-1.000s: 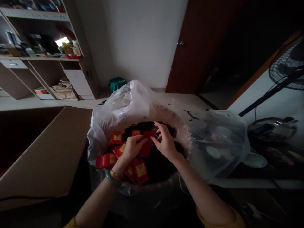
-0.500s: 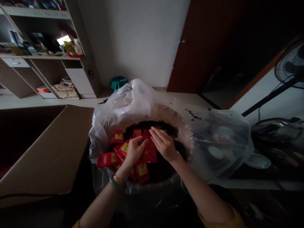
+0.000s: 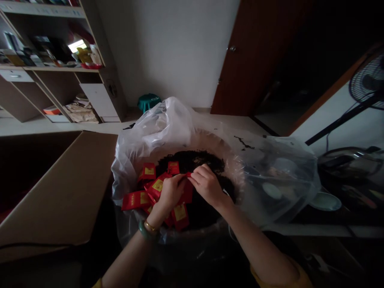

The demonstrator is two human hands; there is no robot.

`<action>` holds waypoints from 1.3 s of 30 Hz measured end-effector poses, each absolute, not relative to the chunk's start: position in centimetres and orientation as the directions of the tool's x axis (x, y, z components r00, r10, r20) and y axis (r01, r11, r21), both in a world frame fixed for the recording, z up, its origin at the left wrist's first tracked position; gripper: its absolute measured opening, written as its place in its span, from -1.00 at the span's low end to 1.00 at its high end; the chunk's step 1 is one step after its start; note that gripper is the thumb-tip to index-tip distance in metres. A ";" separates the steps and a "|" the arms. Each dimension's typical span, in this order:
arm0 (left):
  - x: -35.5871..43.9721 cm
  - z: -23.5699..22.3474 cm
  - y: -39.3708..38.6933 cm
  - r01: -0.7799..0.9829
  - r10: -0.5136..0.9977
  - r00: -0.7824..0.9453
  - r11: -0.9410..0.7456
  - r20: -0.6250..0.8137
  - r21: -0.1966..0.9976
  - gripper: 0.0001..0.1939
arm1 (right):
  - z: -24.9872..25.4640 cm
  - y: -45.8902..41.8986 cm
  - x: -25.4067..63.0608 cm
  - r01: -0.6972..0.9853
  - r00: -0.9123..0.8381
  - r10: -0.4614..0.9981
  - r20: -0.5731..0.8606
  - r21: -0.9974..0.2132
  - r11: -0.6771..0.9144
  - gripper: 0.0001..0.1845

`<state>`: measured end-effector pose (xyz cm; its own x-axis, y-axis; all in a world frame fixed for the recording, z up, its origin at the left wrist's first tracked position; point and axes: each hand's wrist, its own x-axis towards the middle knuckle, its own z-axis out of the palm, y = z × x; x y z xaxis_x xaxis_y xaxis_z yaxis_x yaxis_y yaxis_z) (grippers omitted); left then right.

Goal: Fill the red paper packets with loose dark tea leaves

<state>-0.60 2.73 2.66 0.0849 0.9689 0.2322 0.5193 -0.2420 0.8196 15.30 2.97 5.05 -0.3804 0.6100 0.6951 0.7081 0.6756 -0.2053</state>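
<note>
A big clear plastic bag (image 3: 156, 132) lines a round basket and holds a heap of dark loose leaves (image 3: 192, 160). Several small red packets with yellow labels (image 3: 135, 199) lie on the left of the heap. My left hand (image 3: 170, 191) and my right hand (image 3: 206, 185) meet over the heap, both pinched on the top edge of one red packet (image 3: 187, 193) held upright between them. A green bangle and a gold bracelet sit on my left wrist.
An open cardboard box (image 3: 60, 188) stands at the left. Shelves (image 3: 54, 68) with clutter fill the back left, a green stool (image 3: 147, 102) and a brown door (image 3: 255, 56) stand behind. A fan (image 3: 367, 80), a bowl (image 3: 325, 201) and dark pots sit at the right.
My right hand lay flat on the red packet half a second ago; now its fingers have curled and pinch the packet's top edge together with my left hand.
</note>
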 end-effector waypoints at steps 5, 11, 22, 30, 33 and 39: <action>-1.8 0.7 2.4 0.163 0.995 0.033 -0.095 0.091 0.982 -0.62 | 5.3 3.1 16.1 0.706 -0.313 0.771 0.555 -0.407 0.580 -0.82; -2.6 0.4 1.4 -0.158 0.994 -0.045 0.088 -0.096 0.984 -0.50 | 6.0 3.3 16.5 0.564 -0.414 0.890 0.190 -0.714 0.415 -0.81; -1.1 1.9 1.6 -0.184 0.992 0.036 0.123 -0.118 0.975 -0.53 | 4.6 3.6 16.3 0.216 -0.538 0.841 -0.053 -0.973 0.077 -0.64; -1.4 2.5 2.0 -0.139 0.994 -0.077 0.060 -0.072 0.989 -0.47 | 5.0 3.8 16.5 0.276 -0.423 0.902 0.082 -0.937 0.214 -0.63; -1.4 2.5 1.7 -0.038 0.990 -0.140 0.004 -0.009 0.999 -0.50 | 5.1 3.2 15.9 0.283 -0.582 0.813 -0.009 -0.940 0.192 -0.63; -1.7 2.1 2.0 -0.001 0.984 -0.166 -0.063 0.062 0.998 -0.51 | 4.8 3.3 15.9 0.275 -0.537 0.836 -0.111 -0.960 0.049 -0.39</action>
